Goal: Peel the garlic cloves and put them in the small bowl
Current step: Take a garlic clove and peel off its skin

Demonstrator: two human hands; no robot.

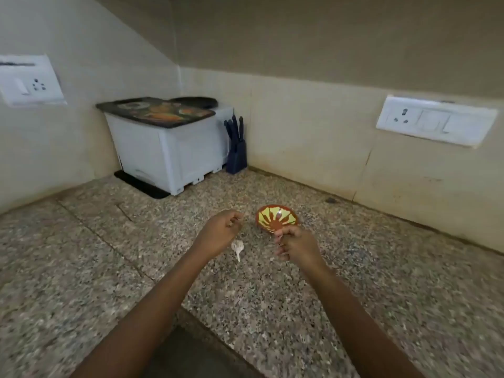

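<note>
A small brown bowl with a yellow sunburst pattern stands on the speckled granite counter. A whitish garlic bulb with a papery tail lies on the counter just below my left hand. My left hand hovers over it with fingers curled and fingertips pinched together; what it pinches is too small to tell. My right hand is at the bowl's near rim, fingers curled, seemingly pinching a small piece that is mostly hidden.
A white plastic box with a printed dark tray on top sits in the back corner. Beside it stands a dark knife block. Wall sockets are on both walls. A dark sink edge lies between my forearms.
</note>
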